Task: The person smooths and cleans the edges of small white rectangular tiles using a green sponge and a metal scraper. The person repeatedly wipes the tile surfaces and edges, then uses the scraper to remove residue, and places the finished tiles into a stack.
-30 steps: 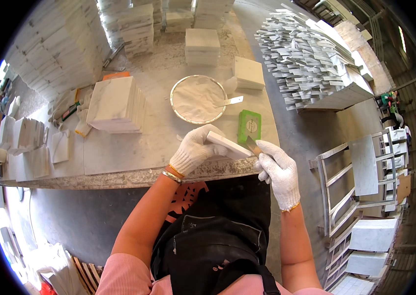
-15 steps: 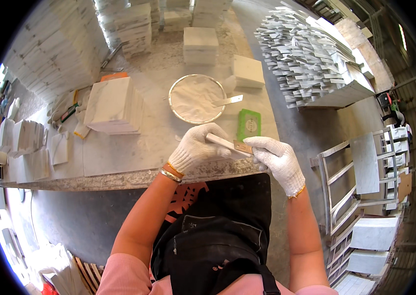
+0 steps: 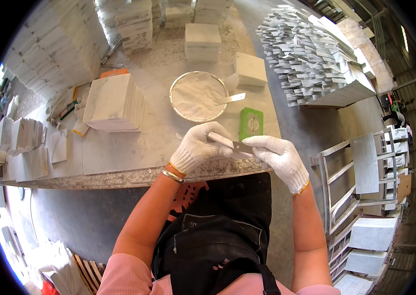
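In a white knitted glove, my left hand (image 3: 201,145) is closed round a white stone tile (image 3: 219,139), tilted with its narrow edge up. My right hand (image 3: 281,160), gloved the same way, pinches a flat metal scraper (image 3: 241,147) with a small hole in it. Its blade lies against the tile's edge; the rest is hidden by my fingers. Just beyond my hands, a green box (image 3: 251,123) lies on the stone-topped table. A round bowl (image 3: 172,104) of whitish powder or paste stands behind, with another metal scraper (image 3: 231,99) resting in it.
A stack of marble tiles (image 3: 112,105) stands left of the bowl, and more stacks (image 3: 203,42) behind it. The table's rough front edge (image 3: 104,180) runs before me. To the right are a big pile of stone strips (image 3: 301,59) and a metal rack (image 3: 338,184) holding slabs.
The scraper has turned slightly in my right hand, and its metal face now looks darker. My right hand has shifted a little to the right. The left keeps its grip on the tile.
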A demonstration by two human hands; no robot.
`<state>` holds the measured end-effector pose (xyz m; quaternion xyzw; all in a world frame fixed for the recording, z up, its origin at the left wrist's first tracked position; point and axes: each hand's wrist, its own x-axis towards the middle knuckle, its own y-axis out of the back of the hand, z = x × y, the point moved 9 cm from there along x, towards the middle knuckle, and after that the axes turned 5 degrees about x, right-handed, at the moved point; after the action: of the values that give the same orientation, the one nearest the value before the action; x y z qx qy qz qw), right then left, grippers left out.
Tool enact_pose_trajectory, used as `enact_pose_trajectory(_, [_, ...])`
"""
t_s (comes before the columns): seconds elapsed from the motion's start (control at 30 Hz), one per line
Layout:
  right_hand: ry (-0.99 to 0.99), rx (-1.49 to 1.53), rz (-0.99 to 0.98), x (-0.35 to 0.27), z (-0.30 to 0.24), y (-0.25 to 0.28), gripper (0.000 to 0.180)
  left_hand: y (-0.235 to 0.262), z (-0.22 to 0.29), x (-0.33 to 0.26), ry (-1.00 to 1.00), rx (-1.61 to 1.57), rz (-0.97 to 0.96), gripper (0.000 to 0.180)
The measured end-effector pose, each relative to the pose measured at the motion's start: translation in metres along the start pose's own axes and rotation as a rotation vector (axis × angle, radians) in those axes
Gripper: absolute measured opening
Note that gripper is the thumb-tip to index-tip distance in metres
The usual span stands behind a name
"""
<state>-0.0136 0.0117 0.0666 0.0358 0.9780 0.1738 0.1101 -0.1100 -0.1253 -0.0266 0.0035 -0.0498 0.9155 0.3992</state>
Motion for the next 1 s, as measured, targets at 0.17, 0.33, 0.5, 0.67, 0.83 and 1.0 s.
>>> enact_pose_trajectory(0.17, [-0.027,0.043,0.125,-0.008,0.012,-0.001,0.025,0.0,0.001,-0.003,0.062,0.008,0.04,0.035])
enact_pose_trajectory(0.33, [-0.062,0.069,0.276,-0.018,0.015,-0.005,0.025,0.0,-0.001,-0.006,0.055,0.024,0.071,0.037])
enact_pose_trajectory(0.5, [-0.061,0.094,0.358,-0.023,0.015,-0.01,0.025,-0.002,-0.005,-0.009,0.073,-0.028,0.076,0.038])
enact_pose_trajectory(0.67, [-0.026,0.09,0.433,-0.025,0.015,-0.018,0.025,-0.001,0.004,-0.011,-0.012,0.052,0.102,0.038])
enact_pose_trajectory(0.83, [-0.03,0.137,0.476,-0.028,0.018,-0.02,0.027,0.0,0.002,-0.011,-0.051,0.025,0.133,0.034])
enact_pose_trajectory(1.0, [-0.151,0.248,0.5,-0.038,0.029,-0.009,0.029,-0.001,0.0,-0.013,-0.011,0.051,0.116,0.037])
